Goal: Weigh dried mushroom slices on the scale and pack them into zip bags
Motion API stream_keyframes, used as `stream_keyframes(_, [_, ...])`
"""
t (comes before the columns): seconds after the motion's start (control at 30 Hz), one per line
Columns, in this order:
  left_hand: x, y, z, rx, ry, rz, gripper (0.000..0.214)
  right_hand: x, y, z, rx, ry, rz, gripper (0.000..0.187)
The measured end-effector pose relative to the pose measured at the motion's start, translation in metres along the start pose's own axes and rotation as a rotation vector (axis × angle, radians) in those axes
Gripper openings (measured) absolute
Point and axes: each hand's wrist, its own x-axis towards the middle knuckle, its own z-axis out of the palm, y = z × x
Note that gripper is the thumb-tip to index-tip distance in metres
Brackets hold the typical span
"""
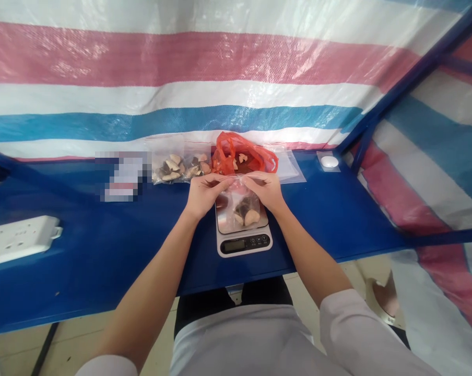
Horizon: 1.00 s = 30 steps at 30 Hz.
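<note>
Over the scale (242,244) at frame center, I have the left hand (204,190) and right hand (261,189) pinching the top of a clear bag (226,206), its top edge running side to side. It looks like nut bits (246,213) sit inside, resting on the scale.

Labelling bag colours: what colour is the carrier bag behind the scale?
The plastic carrier bag is orange-red and translucent; it shows best in the head view.

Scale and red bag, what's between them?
The head view shows the left hand and right hand pinching a clear bag's top.
</note>
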Motion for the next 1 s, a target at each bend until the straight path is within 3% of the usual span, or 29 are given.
stream_keyframes(0.27, [-0.002,0.001,0.004,-0.083,-0.032,-0.022,0.037,0.001,-0.001,0.001,0.013,0.067,0.027,0.024])
stream_keyframes(0.67, [-0.005,0.005,0.008,-0.136,-0.034,-0.058,0.039,0.002,0.0,-0.002,0.108,-0.007,0.085,0.02])
stream_keyframes(0.8, [-0.004,0.005,0.006,-0.183,-0.024,-0.081,0.037,0.003,0.004,-0.009,0.143,-0.039,0.176,0.025])
stream_keyframes(1.0, [-0.003,0.002,0.003,-0.201,0.009,-0.104,0.039,0.004,0.004,-0.014,0.165,-0.013,0.179,0.034])
